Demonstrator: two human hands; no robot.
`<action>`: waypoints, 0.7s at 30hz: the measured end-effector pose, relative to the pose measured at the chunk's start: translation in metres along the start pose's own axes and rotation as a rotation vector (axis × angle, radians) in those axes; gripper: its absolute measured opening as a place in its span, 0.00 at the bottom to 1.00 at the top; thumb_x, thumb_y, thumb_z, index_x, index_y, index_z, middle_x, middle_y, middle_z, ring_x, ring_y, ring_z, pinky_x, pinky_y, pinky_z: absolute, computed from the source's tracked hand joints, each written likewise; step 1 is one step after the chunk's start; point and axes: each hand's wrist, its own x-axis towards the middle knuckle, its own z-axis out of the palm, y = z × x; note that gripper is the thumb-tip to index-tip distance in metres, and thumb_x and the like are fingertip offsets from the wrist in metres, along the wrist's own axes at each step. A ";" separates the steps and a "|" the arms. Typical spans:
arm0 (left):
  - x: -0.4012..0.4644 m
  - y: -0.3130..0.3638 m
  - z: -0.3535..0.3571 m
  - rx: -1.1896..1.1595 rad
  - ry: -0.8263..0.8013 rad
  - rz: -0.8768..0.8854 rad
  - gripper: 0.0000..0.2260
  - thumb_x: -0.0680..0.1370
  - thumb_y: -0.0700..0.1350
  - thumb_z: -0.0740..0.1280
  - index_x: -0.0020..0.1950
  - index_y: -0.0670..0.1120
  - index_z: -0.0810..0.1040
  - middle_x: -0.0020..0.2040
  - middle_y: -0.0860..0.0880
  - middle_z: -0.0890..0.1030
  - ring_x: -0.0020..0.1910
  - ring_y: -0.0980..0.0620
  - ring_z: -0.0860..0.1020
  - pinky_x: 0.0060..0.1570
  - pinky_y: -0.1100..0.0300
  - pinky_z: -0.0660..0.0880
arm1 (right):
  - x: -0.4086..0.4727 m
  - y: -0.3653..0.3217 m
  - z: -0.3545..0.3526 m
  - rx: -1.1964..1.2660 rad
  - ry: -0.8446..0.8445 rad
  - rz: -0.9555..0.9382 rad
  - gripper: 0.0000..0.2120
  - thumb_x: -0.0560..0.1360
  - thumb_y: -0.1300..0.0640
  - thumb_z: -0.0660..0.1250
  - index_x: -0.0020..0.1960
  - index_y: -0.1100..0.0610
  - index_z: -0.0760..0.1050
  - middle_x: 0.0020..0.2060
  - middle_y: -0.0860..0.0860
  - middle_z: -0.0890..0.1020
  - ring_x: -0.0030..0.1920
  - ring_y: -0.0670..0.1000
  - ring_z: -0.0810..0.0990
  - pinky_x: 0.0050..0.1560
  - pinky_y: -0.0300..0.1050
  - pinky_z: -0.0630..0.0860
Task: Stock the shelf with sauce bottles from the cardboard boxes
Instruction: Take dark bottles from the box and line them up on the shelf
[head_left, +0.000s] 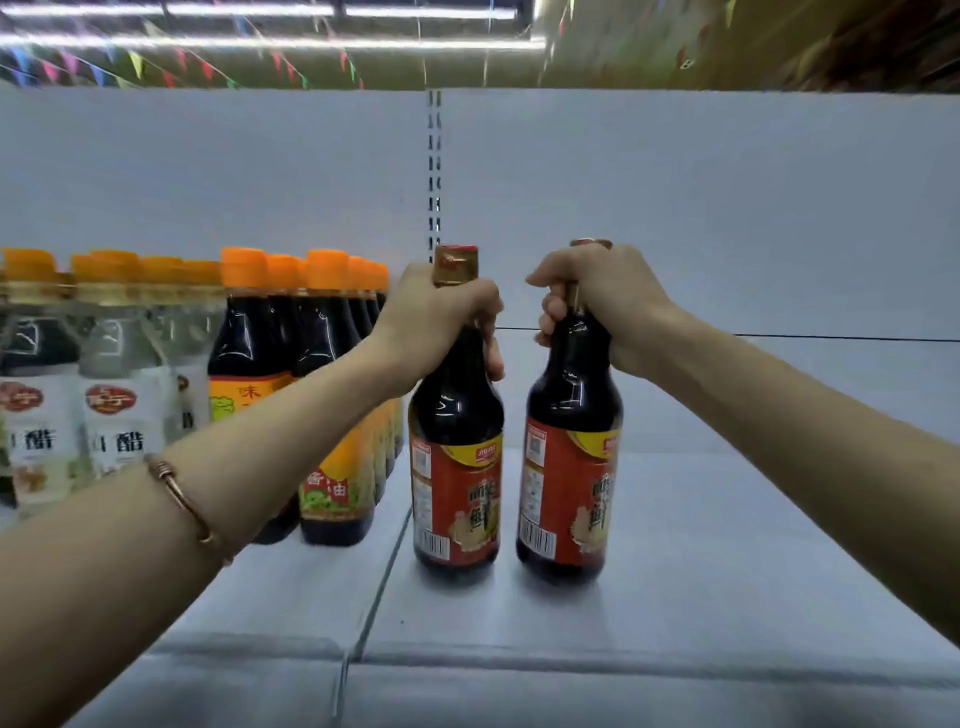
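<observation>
Shelf (727, 545), white, fills the view from 9 to 3 o'clock, its back panel rising toward 12. Orange-capped bottles (322, 364), dark and clear, crowd the shelf at 9 o'clock. Two dark sauce bottles with red labels stand upright near centre, just apart: left bottle (457, 467) and right bottle (571, 478). Left hand (441, 317) is wrapped round the left bottle's neck; right hand (602, 306) grips the right bottle's neck and covers its cap. A bracelet (182, 499) circles the left wrist at 8 o'clock.
</observation>
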 end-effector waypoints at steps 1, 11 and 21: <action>0.004 -0.006 0.000 0.010 0.013 -0.010 0.07 0.67 0.38 0.63 0.30 0.37 0.70 0.24 0.38 0.73 0.23 0.40 0.76 0.31 0.50 0.77 | 0.007 0.007 0.000 0.005 -0.015 0.011 0.13 0.72 0.68 0.65 0.31 0.60 0.68 0.21 0.54 0.69 0.22 0.54 0.69 0.30 0.44 0.73; 0.029 -0.048 -0.003 0.051 0.051 -0.083 0.09 0.78 0.39 0.63 0.38 0.38 0.71 0.26 0.38 0.78 0.25 0.41 0.77 0.33 0.52 0.78 | 0.049 0.052 -0.003 -0.086 0.075 -0.126 0.13 0.71 0.66 0.67 0.29 0.61 0.71 0.21 0.55 0.73 0.22 0.54 0.73 0.28 0.45 0.74; 0.023 -0.074 -0.005 0.410 0.221 0.025 0.13 0.74 0.54 0.69 0.46 0.44 0.74 0.37 0.48 0.79 0.37 0.52 0.78 0.40 0.54 0.75 | 0.057 0.085 0.002 -0.236 0.167 -0.296 0.08 0.75 0.58 0.68 0.41 0.62 0.75 0.27 0.49 0.80 0.28 0.51 0.82 0.37 0.47 0.80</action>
